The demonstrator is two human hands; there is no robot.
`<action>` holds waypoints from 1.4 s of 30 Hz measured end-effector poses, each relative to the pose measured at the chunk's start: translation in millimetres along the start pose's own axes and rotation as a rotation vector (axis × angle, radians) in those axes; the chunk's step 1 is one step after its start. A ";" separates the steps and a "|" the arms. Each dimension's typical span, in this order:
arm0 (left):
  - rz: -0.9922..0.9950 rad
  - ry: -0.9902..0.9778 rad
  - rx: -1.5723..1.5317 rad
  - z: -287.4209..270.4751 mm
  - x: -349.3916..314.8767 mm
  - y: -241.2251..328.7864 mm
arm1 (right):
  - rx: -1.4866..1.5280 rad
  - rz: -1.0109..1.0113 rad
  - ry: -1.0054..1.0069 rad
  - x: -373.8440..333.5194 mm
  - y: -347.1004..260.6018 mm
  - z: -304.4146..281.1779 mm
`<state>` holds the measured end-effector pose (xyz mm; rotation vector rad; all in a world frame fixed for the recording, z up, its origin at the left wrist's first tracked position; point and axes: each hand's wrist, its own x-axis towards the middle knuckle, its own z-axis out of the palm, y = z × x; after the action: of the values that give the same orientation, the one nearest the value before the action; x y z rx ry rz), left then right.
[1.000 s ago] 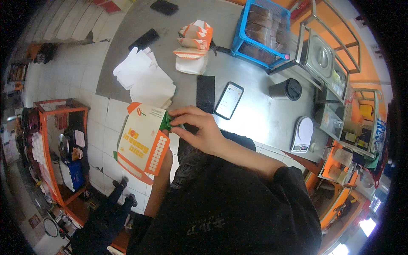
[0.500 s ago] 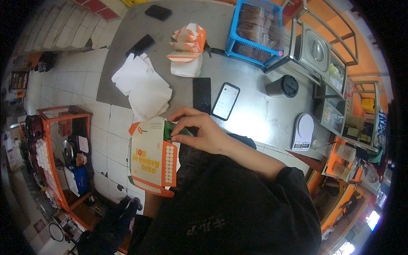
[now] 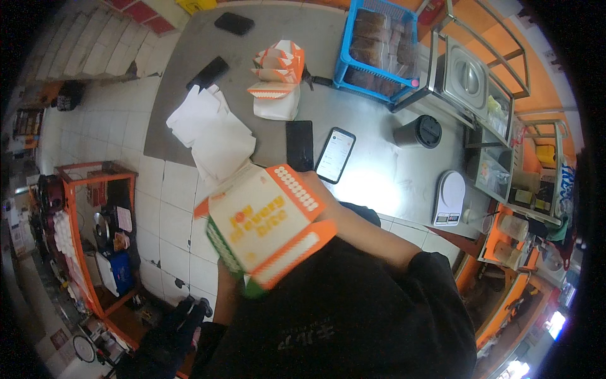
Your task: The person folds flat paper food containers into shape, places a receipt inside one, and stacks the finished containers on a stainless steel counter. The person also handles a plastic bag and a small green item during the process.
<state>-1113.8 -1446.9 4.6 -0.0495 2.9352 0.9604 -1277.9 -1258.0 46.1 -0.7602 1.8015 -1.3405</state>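
Observation:
A partly folded cardboard food box (image 3: 259, 221), cream with orange and green flaps and printed decoration, is held tilted up in front of my body. My right hand (image 3: 310, 183) shows only in part at the box's upper right edge, its fingers tucked behind the cardboard. From below, my left forearm (image 3: 226, 295) reaches up to the box, which hides that hand completely. Just beyond, a pile of flat white box blanks (image 3: 211, 129) lies on the metal table (image 3: 353, 107). Several opened orange-and-white boxes (image 3: 278, 66) are nested in a stack farther back.
Beyond the box, a lit phone (image 3: 336, 155) lies beside a dark flat slab (image 3: 299, 144). A lidded cup (image 3: 420, 131) and a white kitchen scale (image 3: 449, 197) stand to the right. The blue crate (image 3: 374, 82) holds brown packaged goods. Two dark objects lie far left.
The box has swung up and to the right, turning so its printed panel slants. My right hand, seen pinching a green flap earlier, is now mostly behind it.

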 end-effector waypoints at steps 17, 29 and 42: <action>-0.318 0.247 -1.091 -14.2 36.2 37.7 | 0.308 -0.158 0.155 -0.7 -15.3 10.5; -0.264 0.409 -1.447 -14.3 33.1 33.5 | 0.283 -0.391 0.145 2.2 -19.5 30.2; -0.034 0.155 -0.370 -34.0 31.4 55.0 | 0.248 -0.235 0.484 16.0 15.2 34.9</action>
<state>-1149.1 -1423.1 62.5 -0.1963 2.8319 1.5442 -1257.7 -1284.8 22.1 -0.5550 1.8917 -1.9960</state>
